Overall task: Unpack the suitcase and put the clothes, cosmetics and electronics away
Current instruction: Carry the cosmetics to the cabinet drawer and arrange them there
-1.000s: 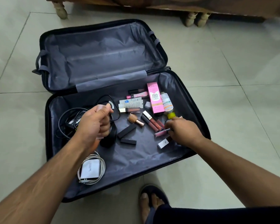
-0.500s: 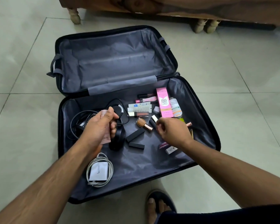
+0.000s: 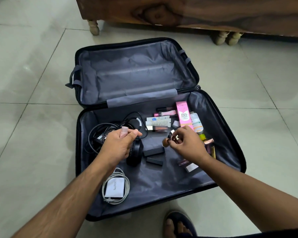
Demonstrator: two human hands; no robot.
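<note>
Hands (image 3: 118, 146) (image 3: 187, 145) over suitcase (image 3: 230, 134), apparently gripping cosmetics.

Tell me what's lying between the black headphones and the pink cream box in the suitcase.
In the head view, between the headphones and the pink cream box lie a few flat sachets and a brown lipstick tube.

pale glossy floor tiles (image 3: 248, 86) with thin dark grout lines running diagonal, soft light glare on the tiles up at 11 o'clock, dark wood furniture (image 3: 187, 11) with swirly grain along 12 o'clock, sitting on chunky turned cream legs (image 3: 94, 28)
</note>
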